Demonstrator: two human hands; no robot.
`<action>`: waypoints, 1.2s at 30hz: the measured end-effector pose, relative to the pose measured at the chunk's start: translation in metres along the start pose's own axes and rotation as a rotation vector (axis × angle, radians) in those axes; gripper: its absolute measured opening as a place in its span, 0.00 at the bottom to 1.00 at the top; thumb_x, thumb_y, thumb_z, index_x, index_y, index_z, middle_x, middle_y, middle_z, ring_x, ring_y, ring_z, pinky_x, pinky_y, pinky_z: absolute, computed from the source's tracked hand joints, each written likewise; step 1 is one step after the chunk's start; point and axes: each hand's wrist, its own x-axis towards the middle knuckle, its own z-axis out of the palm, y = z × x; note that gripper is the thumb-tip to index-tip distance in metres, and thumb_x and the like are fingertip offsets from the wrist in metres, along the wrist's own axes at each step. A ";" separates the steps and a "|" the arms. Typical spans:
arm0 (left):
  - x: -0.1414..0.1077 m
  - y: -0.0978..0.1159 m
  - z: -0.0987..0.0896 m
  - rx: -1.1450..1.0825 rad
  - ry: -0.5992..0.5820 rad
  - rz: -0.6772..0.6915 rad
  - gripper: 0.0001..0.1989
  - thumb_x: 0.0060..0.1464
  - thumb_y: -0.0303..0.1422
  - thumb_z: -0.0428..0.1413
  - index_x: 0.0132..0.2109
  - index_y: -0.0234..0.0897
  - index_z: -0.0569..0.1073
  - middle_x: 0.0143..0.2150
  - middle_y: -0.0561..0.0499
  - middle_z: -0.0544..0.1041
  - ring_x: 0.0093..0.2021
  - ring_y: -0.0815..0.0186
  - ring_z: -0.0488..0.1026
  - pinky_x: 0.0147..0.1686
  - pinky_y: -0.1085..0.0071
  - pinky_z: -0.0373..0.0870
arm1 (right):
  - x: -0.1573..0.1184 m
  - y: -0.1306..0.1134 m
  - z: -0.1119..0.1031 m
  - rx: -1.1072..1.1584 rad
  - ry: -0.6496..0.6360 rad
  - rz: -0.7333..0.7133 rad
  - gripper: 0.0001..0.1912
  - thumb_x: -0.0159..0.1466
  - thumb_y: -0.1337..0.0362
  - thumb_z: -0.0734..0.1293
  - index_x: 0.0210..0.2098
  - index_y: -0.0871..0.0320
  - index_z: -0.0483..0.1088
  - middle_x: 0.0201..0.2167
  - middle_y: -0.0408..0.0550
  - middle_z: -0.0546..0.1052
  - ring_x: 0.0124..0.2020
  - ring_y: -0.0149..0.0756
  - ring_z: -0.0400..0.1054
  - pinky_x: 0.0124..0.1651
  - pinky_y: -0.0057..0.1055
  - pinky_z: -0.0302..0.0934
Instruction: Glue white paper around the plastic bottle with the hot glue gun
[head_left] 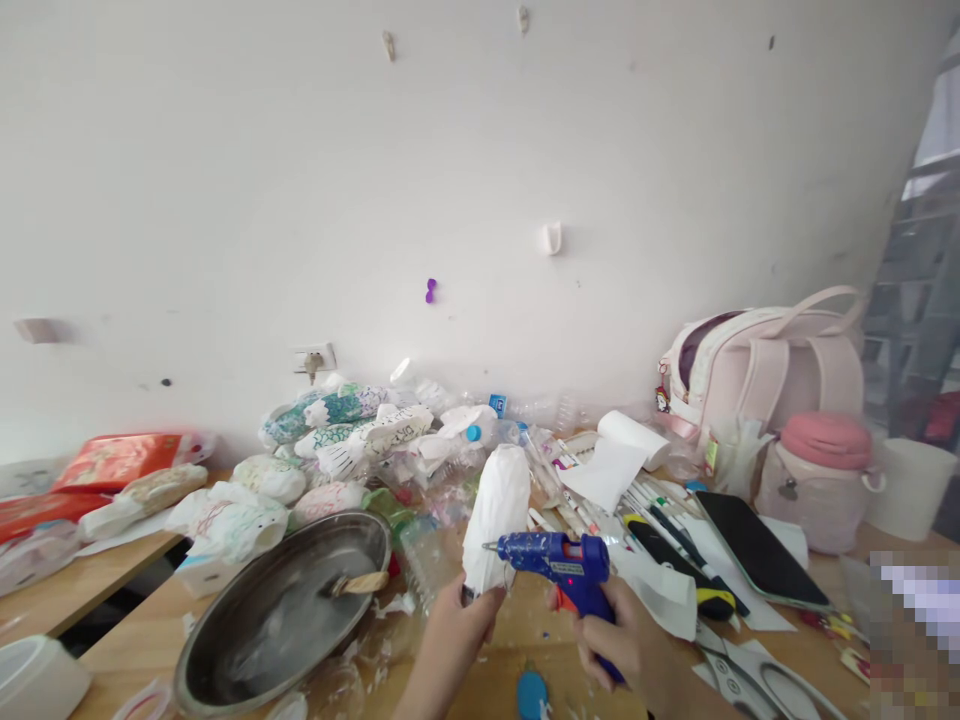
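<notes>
My right hand [619,630] is wrapped round the handle of a blue glue gun [559,558], which has an orange trigger and a small red light. Its nozzle points left and overlaps the lower part of a white paper-covered, bottle-like form [496,510]; whether it touches cannot be made out. My left hand [465,620] grips the lower end of this white form and keeps it upright above the table. A blue flat piece [532,693] lies on the wood below the hands.
A metal basin [281,610] with a brush stands at the left. Painted paper-wrapped forms [375,435] and plastic bottles crowd the wall side. To the right are pens, a paper roll [631,440], a phone [759,548], scissors [739,680], a pink bag [772,365] and a white cup [911,490].
</notes>
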 end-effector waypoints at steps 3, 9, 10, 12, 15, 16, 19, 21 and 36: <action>0.001 -0.001 0.000 0.000 0.011 0.003 0.08 0.42 0.37 0.49 0.21 0.41 0.60 0.09 0.62 0.57 0.13 0.72 0.51 0.18 0.73 0.49 | 0.000 -0.001 -0.002 -0.002 -0.038 -0.021 0.15 0.46 0.62 0.56 0.33 0.58 0.62 0.09 0.28 0.55 0.08 0.22 0.47 0.14 0.23 0.40; 0.002 -0.001 0.000 0.034 0.039 0.008 0.09 0.42 0.39 0.49 0.21 0.42 0.60 0.10 0.61 0.58 0.14 0.71 0.54 0.18 0.73 0.51 | -0.002 -0.007 -0.006 -0.034 -0.064 -0.013 0.18 0.45 0.61 0.55 0.34 0.61 0.63 0.10 0.30 0.57 0.09 0.21 0.47 0.14 0.22 0.38; 0.002 0.000 0.000 0.042 0.046 0.011 0.09 0.43 0.39 0.49 0.21 0.42 0.60 0.10 0.61 0.58 0.14 0.70 0.54 0.19 0.73 0.52 | -0.003 -0.007 -0.007 -0.038 -0.067 -0.013 0.18 0.45 0.61 0.56 0.35 0.61 0.63 0.09 0.29 0.57 0.09 0.21 0.47 0.14 0.22 0.39; 0.001 0.002 -0.001 0.060 0.060 0.019 0.09 0.43 0.40 0.49 0.21 0.42 0.61 0.10 0.61 0.58 0.14 0.70 0.55 0.19 0.72 0.52 | -0.003 -0.008 -0.009 -0.022 -0.064 0.001 0.18 0.46 0.61 0.56 0.35 0.61 0.63 0.09 0.29 0.57 0.09 0.21 0.48 0.14 0.21 0.39; 0.000 0.004 -0.002 0.091 0.077 0.041 0.08 0.42 0.38 0.50 0.23 0.41 0.63 0.12 0.61 0.59 0.16 0.68 0.59 0.21 0.72 0.54 | -0.002 -0.005 -0.010 0.082 -0.080 0.017 0.18 0.46 0.61 0.58 0.36 0.60 0.62 0.12 0.30 0.59 0.09 0.21 0.50 0.13 0.21 0.38; -0.001 0.004 -0.002 0.101 0.081 0.049 0.07 0.42 0.38 0.50 0.23 0.40 0.64 0.12 0.61 0.60 0.17 0.68 0.60 0.21 0.72 0.55 | -0.002 -0.004 -0.010 0.119 -0.098 0.021 0.17 0.46 0.61 0.58 0.35 0.60 0.62 0.13 0.30 0.60 0.08 0.21 0.50 0.12 0.21 0.38; -0.001 0.003 -0.003 0.131 0.095 0.067 0.05 0.41 0.35 0.51 0.25 0.38 0.66 0.14 0.60 0.62 0.19 0.67 0.61 0.22 0.72 0.56 | 0.001 0.000 -0.008 0.145 -0.140 0.042 0.17 0.45 0.63 0.58 0.35 0.60 0.63 0.12 0.30 0.61 0.07 0.21 0.50 0.11 0.21 0.39; -0.001 0.001 -0.003 0.142 0.099 0.072 0.05 0.41 0.34 0.51 0.25 0.38 0.67 0.14 0.59 0.63 0.19 0.67 0.62 0.22 0.72 0.56 | 0.002 0.000 -0.006 0.106 -0.133 0.065 0.18 0.44 0.63 0.58 0.35 0.60 0.64 0.12 0.30 0.60 0.08 0.21 0.50 0.11 0.21 0.38; -0.001 0.007 -0.005 0.065 0.115 0.045 0.09 0.39 0.40 0.50 0.21 0.41 0.62 0.12 0.60 0.60 0.17 0.67 0.60 0.22 0.72 0.55 | 0.006 0.003 -0.010 0.104 -0.120 0.071 0.17 0.44 0.62 0.58 0.33 0.60 0.65 0.10 0.32 0.60 0.07 0.23 0.50 0.10 0.21 0.37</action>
